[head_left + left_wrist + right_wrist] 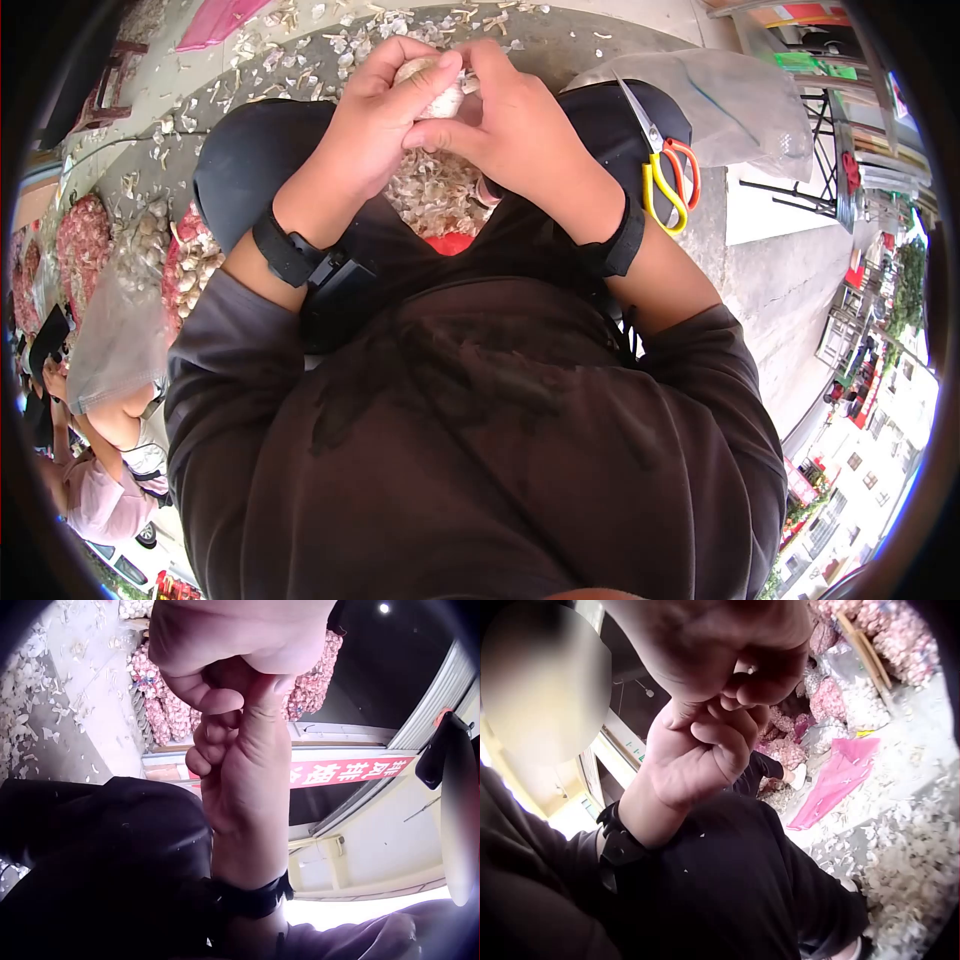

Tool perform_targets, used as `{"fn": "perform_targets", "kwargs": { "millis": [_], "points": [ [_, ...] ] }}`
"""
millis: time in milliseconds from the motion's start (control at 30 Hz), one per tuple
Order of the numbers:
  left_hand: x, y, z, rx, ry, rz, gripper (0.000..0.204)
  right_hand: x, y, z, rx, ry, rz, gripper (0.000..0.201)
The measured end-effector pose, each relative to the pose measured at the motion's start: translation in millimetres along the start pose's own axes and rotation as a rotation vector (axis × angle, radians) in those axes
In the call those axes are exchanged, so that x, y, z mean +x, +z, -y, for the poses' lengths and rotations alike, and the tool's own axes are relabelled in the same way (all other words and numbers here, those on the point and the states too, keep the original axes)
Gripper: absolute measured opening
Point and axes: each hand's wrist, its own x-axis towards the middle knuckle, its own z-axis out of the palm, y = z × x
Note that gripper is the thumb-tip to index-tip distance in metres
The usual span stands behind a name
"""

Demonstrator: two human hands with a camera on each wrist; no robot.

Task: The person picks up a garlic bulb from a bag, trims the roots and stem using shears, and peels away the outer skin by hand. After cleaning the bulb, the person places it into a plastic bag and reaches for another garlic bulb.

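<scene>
A whitish garlic bulb [446, 103] is held up between both hands, above the gap between the knees. My left hand [375, 120] grips it from the left, with the thumb across its front. From the right, my right hand [530, 125] curls its fingers around the bulb, thumb beneath it. In the left wrist view the left hand [240, 634] and right hand [251, 761] meet at the fingers, and the bulb is hidden. The right wrist view likewise shows the right hand [712, 645] against the left hand [697, 757], hiding the bulb.
Scissors [655, 145] with yellow and orange handles lie on the right thigh. Garlic skins [430, 190] heap between the legs and litter the floor. A clear plastic bag [740, 100] lies at right. Net sacks of garlic [85, 240] and another person [110, 490] are at left.
</scene>
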Motion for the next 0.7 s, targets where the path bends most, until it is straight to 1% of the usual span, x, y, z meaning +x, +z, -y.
{"fn": "perform_targets", "kwargs": {
  "millis": [33, 67, 100, 167, 200, 267, 300, 367, 400, 500, 567, 600, 700],
  "points": [
    [0.5, -4.8, -0.2, -0.062, -0.019, -0.028, 0.027, 0.7, 4.6, 0.0, 0.044, 0.007, 0.002, 0.062],
    [0.8, -10.1, 3.4, 0.027, 0.027, -0.031, 0.025, 1.8, 8.3, 0.0, 0.088, 0.012, 0.002, 0.060],
    [1.0, -11.2, 2.2, -0.002, 0.029, -0.064, 0.025, 3.8, 12.0, -0.8, 0.130, 0.015, 0.000, 0.059],
    [1.2, -9.4, 2.1, -0.062, 0.022, -0.120, 0.027, 2.3, 26.7, -6.5, 0.233, -0.113, -0.132, 0.057],
    [1.7, -11.5, 3.9, -0.021, 0.038, -0.133, 0.029, 2.5, 31.0, -9.1, 0.281, -0.175, -0.201, 0.056],
    [2.0, -16.0, 9.9, 0.062, 0.065, -0.154, 0.035, 4.7, 31.8, -12.7, 0.239, -0.141, -0.208, 0.056],
    [0.8, -12.8, 9.0, 0.112, 0.083, -0.131, 0.039, 4.5, 31.6, -13.1, 0.218, -0.122, -0.209, 0.056],
    [-0.5, -3.4, 4.7, 0.211, 0.124, -0.085, 0.047, 3.5, 23.6, -7.2, 0.227, -0.005, -0.146, 0.049],
    [-0.1, -4.7, 8.2, 0.151, 0.097, -0.045, 0.054, 3.2, 20.8, -5.4, 0.231, 0.053, -0.112, 0.046],
    [0.5, 2.5, 11.1, 0.196, 0.215, -0.059, 0.053, 12.7, 43.6, -32.3, 0.556, -0.068, -0.283, 0.036],
    [3.5, 5.1, 18.1, 0.283, 0.183, -0.097, 0.056, 16.0, 48.7, -46.1, 0.693, -0.070, -0.292, 0.030],
    [4.6, 5.8, 20.7, 0.327, 0.166, -0.115, 0.058, 17.5, 46.6, -43.7, 0.762, -0.070, -0.297, 0.027],
    [2.5, 0.5, 12.2, 0.324, -0.091, -0.013, 0.063, 10.5, 35.0, -26.8, 0.917, 0.064, -0.223, 0.024]
  ]
}}
